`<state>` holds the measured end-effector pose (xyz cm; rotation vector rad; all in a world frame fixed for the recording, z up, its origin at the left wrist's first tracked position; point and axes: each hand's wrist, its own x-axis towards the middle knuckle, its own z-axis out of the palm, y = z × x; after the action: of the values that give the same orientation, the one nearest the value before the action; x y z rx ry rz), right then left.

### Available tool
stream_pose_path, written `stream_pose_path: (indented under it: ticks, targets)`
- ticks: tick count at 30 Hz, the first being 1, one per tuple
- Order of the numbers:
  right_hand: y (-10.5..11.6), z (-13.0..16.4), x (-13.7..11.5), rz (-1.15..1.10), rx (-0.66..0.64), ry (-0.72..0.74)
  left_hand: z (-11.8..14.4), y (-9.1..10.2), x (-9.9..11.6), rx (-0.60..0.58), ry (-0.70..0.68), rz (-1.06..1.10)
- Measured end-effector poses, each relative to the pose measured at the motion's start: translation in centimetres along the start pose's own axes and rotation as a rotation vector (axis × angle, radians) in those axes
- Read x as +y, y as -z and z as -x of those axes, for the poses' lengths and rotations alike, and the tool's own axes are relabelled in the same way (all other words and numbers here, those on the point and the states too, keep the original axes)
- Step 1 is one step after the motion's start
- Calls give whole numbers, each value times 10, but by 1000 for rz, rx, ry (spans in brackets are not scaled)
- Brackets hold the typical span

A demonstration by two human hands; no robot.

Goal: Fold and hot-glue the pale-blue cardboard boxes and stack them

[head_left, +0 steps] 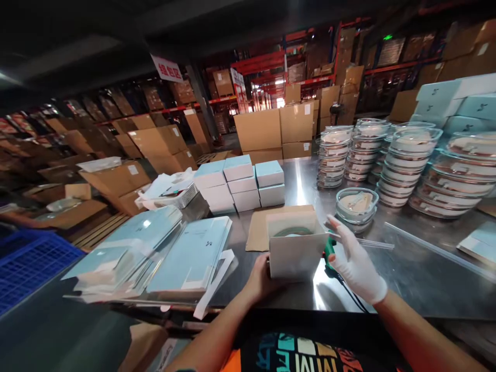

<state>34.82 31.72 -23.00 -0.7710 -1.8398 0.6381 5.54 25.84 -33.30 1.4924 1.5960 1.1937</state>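
An open white box [296, 247] stands on the steel table [406, 268] in front of me, with a round lidded dish showing inside its top. My bare left hand [260, 281] grips the box at its lower left corner. My right hand [354, 261], in a white glove, rests against the box's right side with fingers spread. A green-handled tool [329, 253] with a dark cord lies under that hand; whether the hand holds it is unclear. A brown cardboard sheet [256, 230] lies beneath the box.
Stacks of clear round lidded dishes [387, 155] fill the right of the table, one lone dish [356, 205] near the box. Pale blue and white boxes [240, 185] sit behind it. Flat pale blue sheets [163, 253] lie left, a blue crate [27, 263] far left. Cardboard cartons [271, 129] stand beyond.
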Motion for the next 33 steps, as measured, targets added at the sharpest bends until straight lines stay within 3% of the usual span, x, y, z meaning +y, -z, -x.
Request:
stream_pose_path:
  ticks: [3,8,11,13,17,19,23,26,33]
  targets:
    - [-29,9,8,-87,-11,-97,0,-2,5,93,-88,175]
    - [-70,-8,-1,-363,-18,-268,-9,2,36,228,-314,285]
    - [-92,-22,4,-285,207,-381,-13,2,47,322,-340,397]
    - [-100,-28,12,-214,325,-352,-14,1,44,357,-348,438]
    - [-82,-39,26,-189,195,-284,-12,8,25,234,-322,261]
    - [-58,-42,32,40,110,-302,-10,16,18,268,-320,208]
    - [-14,-38,49,608,-168,-591,-9,29,13,371,-348,178]
    - [-2,-31,60,600,-363,-691,-13,32,16,369,-361,195]
    - [-15,-36,79,577,-317,-648,-19,28,46,422,-300,330]
